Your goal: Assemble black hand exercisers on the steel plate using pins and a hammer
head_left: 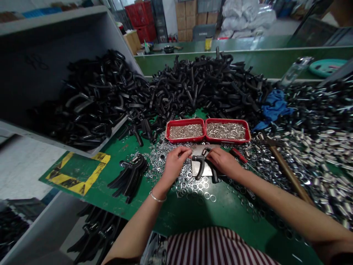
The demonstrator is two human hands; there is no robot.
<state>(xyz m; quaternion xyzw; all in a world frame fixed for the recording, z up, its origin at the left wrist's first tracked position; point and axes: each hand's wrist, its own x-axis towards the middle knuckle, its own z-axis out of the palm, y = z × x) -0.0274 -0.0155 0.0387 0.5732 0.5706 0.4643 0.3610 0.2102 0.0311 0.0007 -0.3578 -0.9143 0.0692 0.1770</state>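
Right hand (220, 159) is pinching the black curved part (202, 165) over the metal plate (196, 168). Left hand (176, 162) is closing fingertips at its end; can't tell what's between them.

Green table (179, 215) bears black parts (193, 86), rings (197, 186) and red trays (185, 140).

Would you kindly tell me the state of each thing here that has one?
Left hand, thumb and finger pinched
Right hand, closed on a black curved part
Left red tray, open, filled
Right red tray, open, filled
Blue cloth, crumpled
Hammer, lying down
Clear bottle, tilted
Gray bin, tipped sideways
Striped tape, worn
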